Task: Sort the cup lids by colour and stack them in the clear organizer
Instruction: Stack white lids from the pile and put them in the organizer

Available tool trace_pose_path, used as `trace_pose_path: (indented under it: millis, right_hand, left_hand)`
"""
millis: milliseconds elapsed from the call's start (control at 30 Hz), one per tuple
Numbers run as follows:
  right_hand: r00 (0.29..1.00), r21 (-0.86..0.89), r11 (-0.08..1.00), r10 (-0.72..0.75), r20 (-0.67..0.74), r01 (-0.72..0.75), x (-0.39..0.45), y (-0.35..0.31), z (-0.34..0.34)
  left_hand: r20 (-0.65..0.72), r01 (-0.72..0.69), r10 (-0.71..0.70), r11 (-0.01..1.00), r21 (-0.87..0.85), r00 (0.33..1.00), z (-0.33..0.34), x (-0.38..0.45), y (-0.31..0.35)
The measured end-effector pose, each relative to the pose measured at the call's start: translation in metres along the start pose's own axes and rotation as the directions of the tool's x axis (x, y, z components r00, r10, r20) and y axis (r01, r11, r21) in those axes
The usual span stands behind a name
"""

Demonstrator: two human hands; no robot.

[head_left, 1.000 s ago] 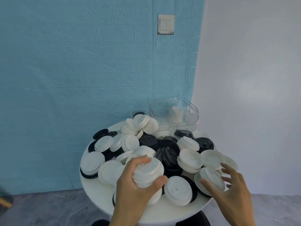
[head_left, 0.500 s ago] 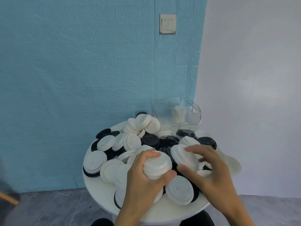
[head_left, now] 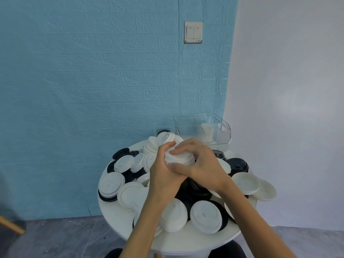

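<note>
A round white bench (head_left: 119, 216) carries heaped black and white lids (head_left: 204, 214), the clear organizer (head_left: 214, 131) at its far edge. Above the heap, left hand (head_left: 163, 179) and right hand (head_left: 202, 166) both curl around a white lid stack (head_left: 178, 158)

No readable text anywhere in frame. Wall switch (head_left: 193, 32) has two blank rockers; a dark smudge at its lower right edge is too small to read. White lids (head_left: 204, 214) and black lids (head_left: 237, 164) carry only moulded shapes, no legible marks. Clear organizer (head_left: 202, 127) unlabelled.
</note>
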State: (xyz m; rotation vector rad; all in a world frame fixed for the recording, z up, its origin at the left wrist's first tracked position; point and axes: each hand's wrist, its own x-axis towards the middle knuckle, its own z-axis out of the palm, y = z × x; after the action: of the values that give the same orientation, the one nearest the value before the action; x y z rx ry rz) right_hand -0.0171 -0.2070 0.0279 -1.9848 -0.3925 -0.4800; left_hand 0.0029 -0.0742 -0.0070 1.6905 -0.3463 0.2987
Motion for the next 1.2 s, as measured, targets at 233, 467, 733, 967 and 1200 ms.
trace_pose_path:
  millis: [233, 467, 733, 967, 1200]
  right_hand:
    - [0.987, 0.107, 0.994, 0.009, 0.163, -0.027, 0.009, 0.011, -0.006]
    - [0.967, -0.22, 0.942, 0.241, -0.075, -0.252, 0.003, 0.058, -0.066]
    - [0.843, -0.675, 0.62, 0.539, -0.005, -0.4, 0.019, 0.122, -0.084]
    - [0.838, -0.52, 0.708, 0.544, -0.031, -0.479, 0.024, 0.113, -0.083]
    - [0.97, -0.205, 0.957, 0.228, 0.089, -0.206, 0.035, 0.016, -0.047]
  left_hand:
    - [-0.083, 0.004, -0.005, 1.0, -0.013, 0.997, -0.007, 0.006, 0.004]
    - [-0.071, 0.004, -0.003, 1.0, 0.014, 0.997, -0.017, 0.01, -0.001]
    - [-0.06, -0.002, 0.001, 1.0, -0.01, 0.998, -0.018, 0.011, -0.012]
    - [-0.031, 0.004, -0.005, 0.999, -0.033, 1.0, -0.018, 0.013, -0.018]
    - [0.0, 0.039, -0.04, 0.997, -0.067, 0.999, -0.01, 0.016, -0.022]
